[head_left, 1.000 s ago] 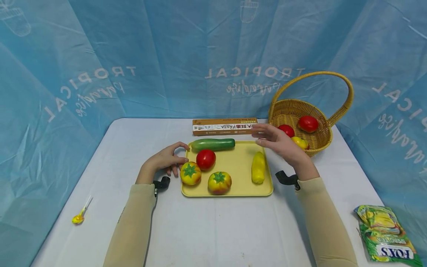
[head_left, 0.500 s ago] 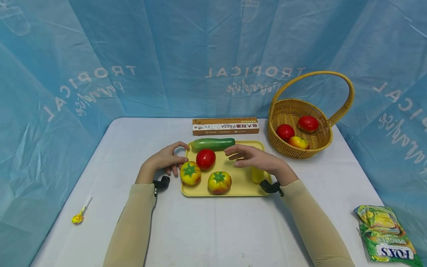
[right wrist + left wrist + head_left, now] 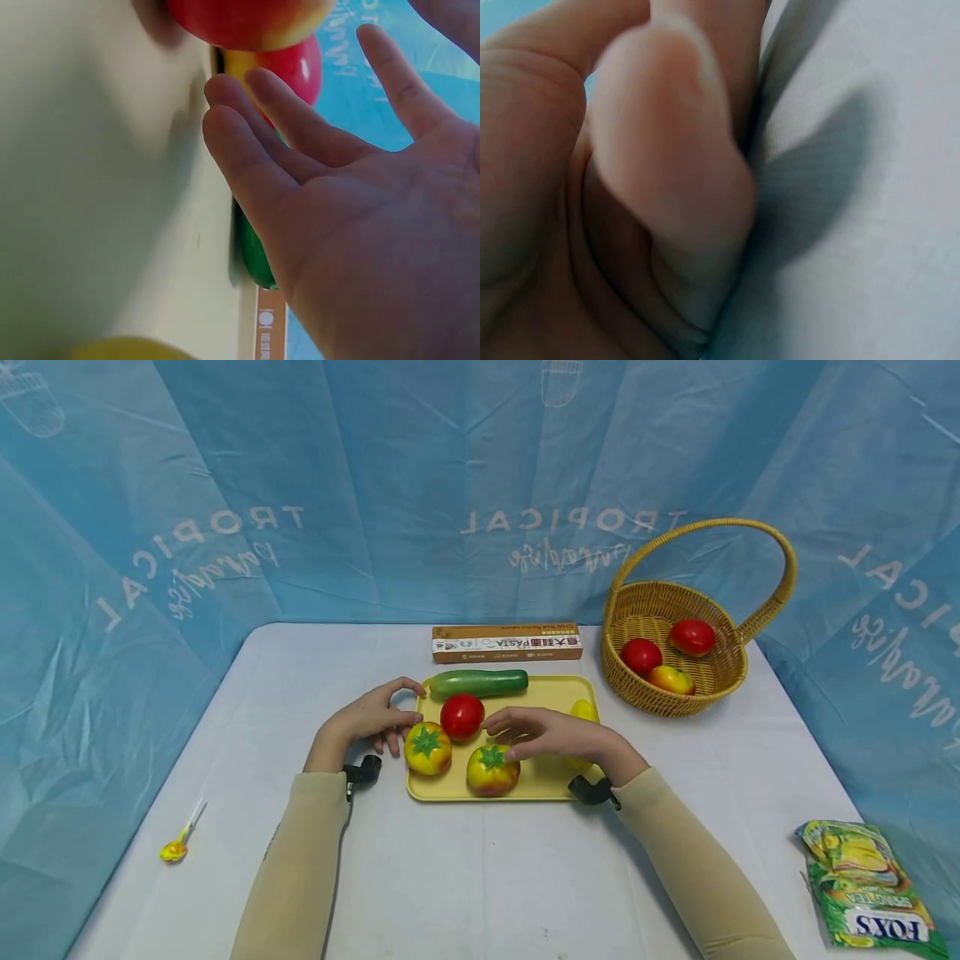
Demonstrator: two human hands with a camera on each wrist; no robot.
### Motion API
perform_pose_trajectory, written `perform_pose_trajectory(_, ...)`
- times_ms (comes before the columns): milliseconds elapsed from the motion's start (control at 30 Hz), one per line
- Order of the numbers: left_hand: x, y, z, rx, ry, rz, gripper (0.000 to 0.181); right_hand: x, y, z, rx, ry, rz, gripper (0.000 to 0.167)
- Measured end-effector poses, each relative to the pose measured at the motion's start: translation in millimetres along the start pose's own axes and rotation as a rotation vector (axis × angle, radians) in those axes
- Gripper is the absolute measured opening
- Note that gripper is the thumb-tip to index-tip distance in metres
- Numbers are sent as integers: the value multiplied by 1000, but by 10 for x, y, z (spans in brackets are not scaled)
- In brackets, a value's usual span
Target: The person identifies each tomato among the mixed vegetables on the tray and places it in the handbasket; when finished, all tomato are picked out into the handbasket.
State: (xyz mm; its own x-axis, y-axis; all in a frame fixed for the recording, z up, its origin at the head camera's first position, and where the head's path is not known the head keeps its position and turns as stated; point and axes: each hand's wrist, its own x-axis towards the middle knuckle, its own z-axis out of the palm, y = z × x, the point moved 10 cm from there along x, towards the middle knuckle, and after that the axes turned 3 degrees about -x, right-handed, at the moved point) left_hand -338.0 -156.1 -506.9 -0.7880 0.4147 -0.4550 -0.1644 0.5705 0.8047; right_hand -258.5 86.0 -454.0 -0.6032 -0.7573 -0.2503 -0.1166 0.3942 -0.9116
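On a yellow tray (image 3: pixel 540 789) lie a red tomato (image 3: pixel 462 717), two yellow-and-red tomatoes with green star-shaped tops, a left one (image 3: pixel 428 748) and a front one (image 3: pixel 492 770), and a green cucumber (image 3: pixel 480 683). My right hand (image 3: pixel 562 735) hovers over the tray beside the front tomato, fingers extended and apart, holding nothing; the right wrist view shows its open palm (image 3: pixel 382 240). It partly hides a long yellow vegetable (image 3: pixel 583 709). My left hand (image 3: pixel 371 717) rests at the tray's left edge, fingers loosely bent, beside the left tomato; whether it touches the tray I cannot tell.
A wicker basket (image 3: pixel 630 689) with a tall handle, holding several red and yellow-red fruits, stands at the back right. Behind the tray lies a pasta box (image 3: pixel 507 643). A lollipop (image 3: pixel 177 847) lies at left, a green candy bag (image 3: pixel 870 885) at front right. Blue curtains surround the table.
My right hand has moved left and toward me, from beside the basket, across the tray to the front tomato. The left hand has stayed in place.
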Motion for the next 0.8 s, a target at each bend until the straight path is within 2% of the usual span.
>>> perform_pose_trajectory(333, -1, -12, 5, 8, -1, -5, 55, 22, -19, 127, -21, -48, -2, 57)
perform_pose_trajectory(800, -20, 9, 10, -22, -3, -7, 53, 50, 25, 159, -78, -47, 19, 52)
